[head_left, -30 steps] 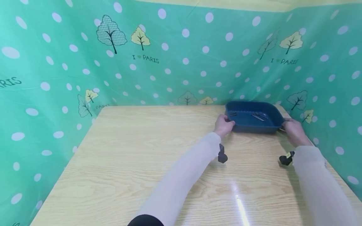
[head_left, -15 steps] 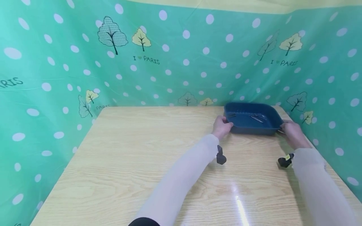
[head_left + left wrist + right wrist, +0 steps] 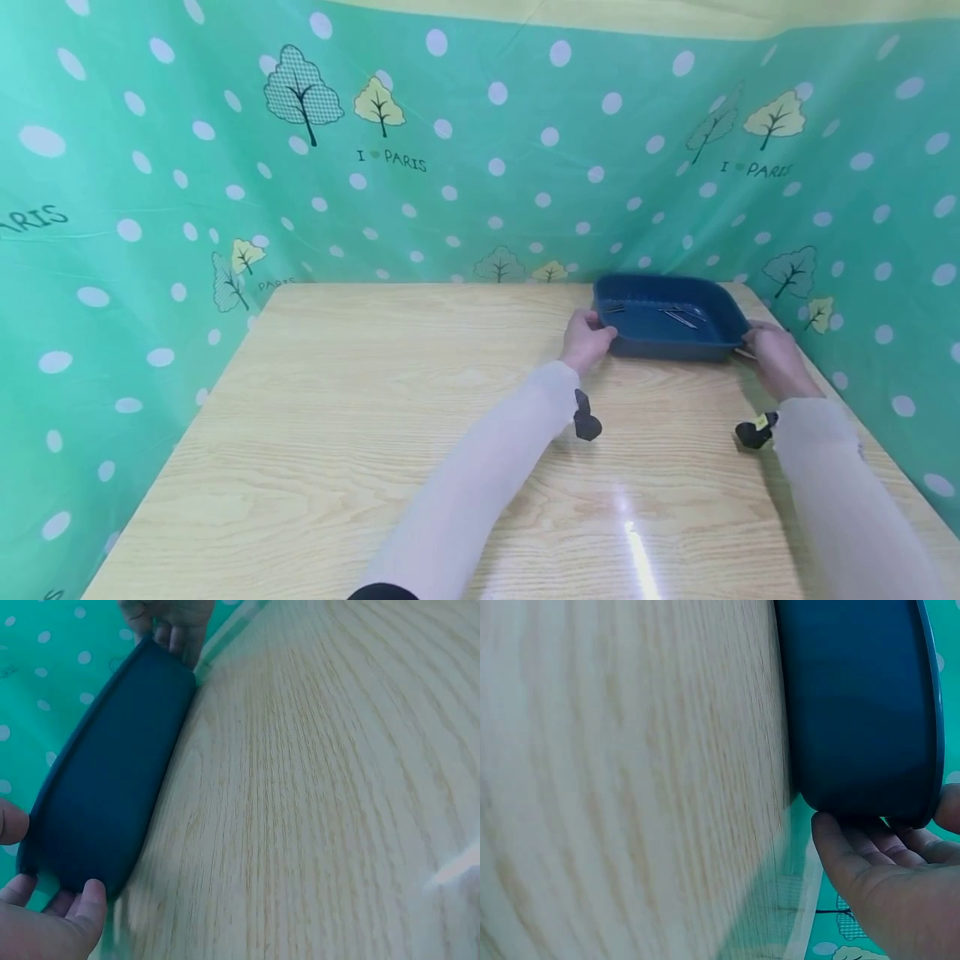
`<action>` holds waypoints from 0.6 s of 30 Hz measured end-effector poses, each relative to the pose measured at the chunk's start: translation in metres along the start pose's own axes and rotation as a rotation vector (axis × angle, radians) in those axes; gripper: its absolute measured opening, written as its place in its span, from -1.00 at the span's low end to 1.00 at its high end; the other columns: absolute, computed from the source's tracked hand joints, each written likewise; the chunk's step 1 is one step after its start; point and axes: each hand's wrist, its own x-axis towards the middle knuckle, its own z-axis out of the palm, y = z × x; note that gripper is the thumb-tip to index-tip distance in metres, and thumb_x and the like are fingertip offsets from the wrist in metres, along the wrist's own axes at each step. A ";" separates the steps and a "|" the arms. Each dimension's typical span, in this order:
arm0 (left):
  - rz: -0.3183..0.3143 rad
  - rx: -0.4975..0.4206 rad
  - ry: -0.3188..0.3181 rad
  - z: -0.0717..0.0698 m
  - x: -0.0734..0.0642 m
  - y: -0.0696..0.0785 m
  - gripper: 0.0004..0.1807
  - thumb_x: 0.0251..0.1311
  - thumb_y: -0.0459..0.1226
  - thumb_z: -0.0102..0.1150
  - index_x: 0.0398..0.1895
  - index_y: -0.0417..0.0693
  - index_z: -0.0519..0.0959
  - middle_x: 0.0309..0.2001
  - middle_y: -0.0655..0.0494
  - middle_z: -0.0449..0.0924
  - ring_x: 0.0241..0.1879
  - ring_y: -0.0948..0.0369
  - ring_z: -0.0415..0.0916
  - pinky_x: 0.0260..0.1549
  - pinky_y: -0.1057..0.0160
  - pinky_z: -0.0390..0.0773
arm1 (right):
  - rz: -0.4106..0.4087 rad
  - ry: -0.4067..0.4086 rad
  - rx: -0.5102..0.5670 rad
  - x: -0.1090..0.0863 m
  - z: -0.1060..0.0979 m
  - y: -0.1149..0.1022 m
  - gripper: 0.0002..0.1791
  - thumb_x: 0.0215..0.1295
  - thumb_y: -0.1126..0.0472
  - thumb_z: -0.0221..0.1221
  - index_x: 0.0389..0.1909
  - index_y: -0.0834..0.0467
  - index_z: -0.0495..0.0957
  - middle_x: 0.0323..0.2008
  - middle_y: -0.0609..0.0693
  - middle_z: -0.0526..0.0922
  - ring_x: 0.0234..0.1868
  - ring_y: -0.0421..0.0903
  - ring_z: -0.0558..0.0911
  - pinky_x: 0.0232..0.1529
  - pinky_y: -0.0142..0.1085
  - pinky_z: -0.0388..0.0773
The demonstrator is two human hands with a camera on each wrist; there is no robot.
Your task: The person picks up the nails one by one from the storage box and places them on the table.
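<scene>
A dark blue rectangular plastic tray [image 3: 667, 350] with rounded corners sits at the table's back right corner. Several thin metallic sticks [image 3: 681, 317] lie on its floor, too small to identify. At the tray's left end my left hand [image 3: 588, 343] grips the wall, thumb at the rim. My right hand [image 3: 782, 358] holds the opposite end. In the left wrist view the fingertips of my left hand [image 3: 56, 926] curl round the near end of the tray [image 3: 112, 765]. The right wrist view shows my right hand [image 3: 907, 889] with fingers under the tray's end and thumb at the rim.
The pale wood table [image 3: 337, 417] stretches left and forward of the tray. A green dotted curtain [image 3: 480, 150] hangs behind it and along both sides, close to my right hand. Black wrist cameras [image 3: 587, 421] hang below both sleeves.
The tray has slid slightly left and a little nearer, both hands moving with it and keeping their grip. The head view has shifted a little.
</scene>
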 end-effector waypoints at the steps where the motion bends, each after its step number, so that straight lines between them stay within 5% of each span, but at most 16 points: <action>1: 0.002 -0.007 0.001 0.000 0.000 0.000 -0.57 0.17 -0.24 0.23 0.10 -0.11 0.42 -0.01 0.08 0.49 0.01 0.15 0.46 0.00 0.23 0.49 | -0.016 -0.024 -0.031 -0.003 0.000 0.001 -0.37 0.37 0.34 -0.39 0.47 0.30 -0.18 0.48 0.16 -0.07 0.44 0.02 0.06 0.38 -0.01 0.08; 8: 0.008 -0.039 0.006 -0.003 -0.002 -0.002 -0.56 0.17 -0.25 0.22 0.11 -0.13 0.41 -0.06 0.07 0.50 -0.03 0.15 0.48 -0.02 0.24 0.50 | -0.106 -0.098 -0.103 -0.015 0.001 0.006 -0.37 0.40 0.29 -0.40 0.43 0.43 -0.25 0.36 0.28 -0.03 0.40 0.12 0.02 0.37 0.08 0.04; 18: 0.024 -0.033 0.020 -0.007 -0.002 -0.004 -0.59 0.18 -0.26 0.22 0.08 -0.14 0.42 -0.08 0.07 0.50 -0.04 0.17 0.47 0.00 0.25 0.48 | -0.045 -0.113 -0.057 -0.014 0.004 0.004 -0.33 0.41 0.25 -0.40 0.45 0.35 -0.39 0.48 0.27 -0.36 0.47 0.17 -0.21 0.40 0.09 -0.09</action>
